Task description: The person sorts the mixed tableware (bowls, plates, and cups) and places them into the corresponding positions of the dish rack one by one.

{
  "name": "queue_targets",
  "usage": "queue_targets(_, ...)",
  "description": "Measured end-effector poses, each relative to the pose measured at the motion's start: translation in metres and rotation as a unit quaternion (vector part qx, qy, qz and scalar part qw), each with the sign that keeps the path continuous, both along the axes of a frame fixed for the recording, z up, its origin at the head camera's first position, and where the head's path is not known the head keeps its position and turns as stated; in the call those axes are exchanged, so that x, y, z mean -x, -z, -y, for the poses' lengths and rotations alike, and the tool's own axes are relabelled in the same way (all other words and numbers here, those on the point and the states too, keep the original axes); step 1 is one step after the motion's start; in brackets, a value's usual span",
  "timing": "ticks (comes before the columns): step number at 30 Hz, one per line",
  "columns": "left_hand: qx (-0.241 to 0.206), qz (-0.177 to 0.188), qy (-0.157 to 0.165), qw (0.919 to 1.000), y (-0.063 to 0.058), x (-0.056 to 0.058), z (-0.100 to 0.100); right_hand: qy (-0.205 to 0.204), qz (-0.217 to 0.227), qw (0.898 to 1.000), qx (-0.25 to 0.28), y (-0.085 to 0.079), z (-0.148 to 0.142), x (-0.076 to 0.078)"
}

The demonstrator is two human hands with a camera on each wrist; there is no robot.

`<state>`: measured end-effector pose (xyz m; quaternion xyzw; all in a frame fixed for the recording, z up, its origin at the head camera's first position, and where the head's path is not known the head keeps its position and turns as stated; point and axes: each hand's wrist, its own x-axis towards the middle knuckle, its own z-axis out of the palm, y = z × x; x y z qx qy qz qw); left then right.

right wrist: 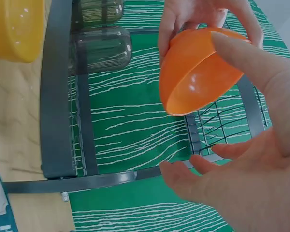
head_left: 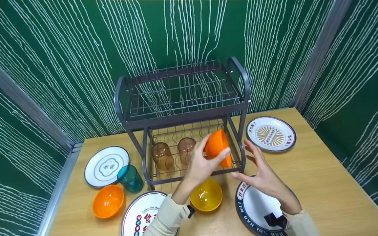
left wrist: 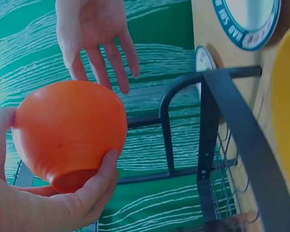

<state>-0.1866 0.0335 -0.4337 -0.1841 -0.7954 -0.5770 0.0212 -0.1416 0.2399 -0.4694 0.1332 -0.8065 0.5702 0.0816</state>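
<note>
My left hand (head_left: pixel 199 163) grips an orange bowl (head_left: pixel 217 148), thumb on one side and fingers on the other. The bowl is tipped on its side in front of the rack's lower shelf, its mouth facing right toward my right hand. In the left wrist view, the fingers hold the bowl (left wrist: pixel 70 128) around its foot. My right hand (head_left: pixel 265 175) holds nothing; its fingers are spread, a gap away from the bowl's rim. A dark two-tier dish rack (head_left: pixel 189 114) stands behind, with an amber glass (head_left: pixel 162 156) and a pinkish glass (head_left: pixel 186 150) upside down on its lower shelf.
A yellow bowl (head_left: pixel 206 195) stands before the rack. Leftward are a second orange bowl (head_left: pixel 108 201), a teal glass (head_left: pixel 130 179), a white plate (head_left: pixel 94 164) and a lettered plate (head_left: pixel 136 206). A dark-rimmed plate (head_left: pixel 254 203) lies under my right hand; another plate (head_left: pixel 271 133) lies behind.
</note>
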Motion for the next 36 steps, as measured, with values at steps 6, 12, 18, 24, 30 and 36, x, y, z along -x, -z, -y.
queue_targets(6, 0.034, -0.009, -0.033, 0.9988, -0.007, 0.011, 0.001, 0.023, -0.011, 1.0, 0.002, -0.015, 0.007, 0.004)
queue_targets(12, 0.047, -0.023, -0.055, 0.9971, -0.008, 0.023, 0.001, 0.049, -0.004, 0.999, -0.015, 0.002, 0.002, 0.025)
queue_targets(18, 0.071, 0.0, -0.071, 0.995, -0.01, 0.033, 0.001, 0.066, -0.012, 0.998, -0.007, 0.007, 0.003, 0.044)
queue_targets(24, 0.075, 0.017, -0.062, 0.9951, -0.011, 0.048, -0.003, 0.066, -0.011, 0.998, 0.019, -0.009, 0.01, 0.048)
queue_targets(30, 0.075, 0.06, -0.061, 0.9934, -0.013, 0.067, -0.012, 0.059, 0.013, 0.996, 0.058, -0.019, 0.01, 0.054)
queue_targets(36, 0.095, 0.079, -0.071, 0.9898, -0.011, 0.088, -0.025, 0.079, -0.007, 0.995, 0.063, 0.007, 0.003, 0.078)
